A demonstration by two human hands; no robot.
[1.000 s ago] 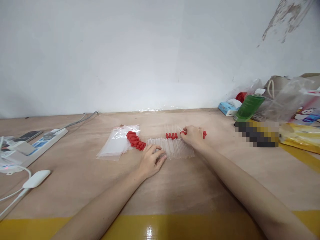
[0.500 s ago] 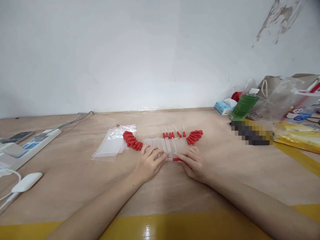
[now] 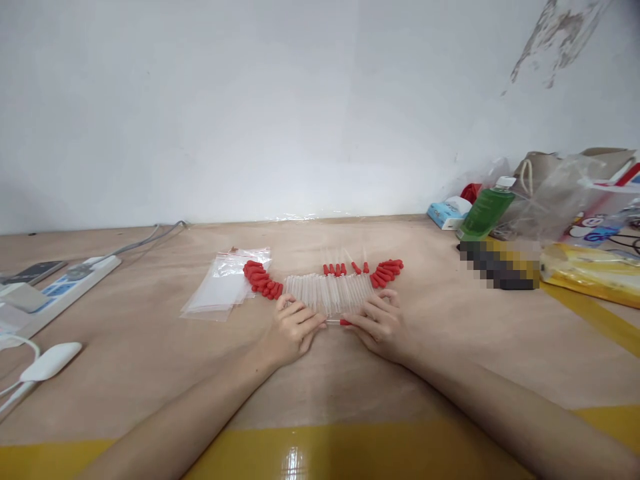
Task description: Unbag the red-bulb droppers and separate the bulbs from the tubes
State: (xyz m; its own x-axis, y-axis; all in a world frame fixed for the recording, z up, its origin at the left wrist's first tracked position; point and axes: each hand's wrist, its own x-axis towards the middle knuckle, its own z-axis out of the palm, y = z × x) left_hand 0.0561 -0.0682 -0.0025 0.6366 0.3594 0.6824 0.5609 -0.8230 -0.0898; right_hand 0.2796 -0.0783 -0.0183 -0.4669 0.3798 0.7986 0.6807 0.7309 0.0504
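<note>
Between my hands lies a dropper with a thin clear tube (image 3: 333,322) and a red rubber bulb (image 3: 343,323), level and side-on to me. My left hand (image 3: 294,330) pinches the tube's left end, while the fingers of my right hand (image 3: 383,327) close on the bulb and cover part of it. Just beyond them is a row of loose clear tubes (image 3: 327,292). Red rubber bulbs are heaped at the row's left (image 3: 260,279) and right (image 3: 387,272). Several droppers with red bulbs (image 3: 343,269) lie behind the row, tubes pointing away.
Clear zip bags (image 3: 217,287) lie left of the bulbs. A power strip (image 3: 75,293), a phone (image 3: 35,272) and a white plug-like piece (image 3: 57,361) are farther left. To the right stand a green bottle (image 3: 487,210), a tissue pack (image 3: 447,215) and a yellow packet (image 3: 590,273).
Both hands have drawn slightly toward me with the dropper, away from the row of tubes. My right fingers now cover more of the red bulb.
</note>
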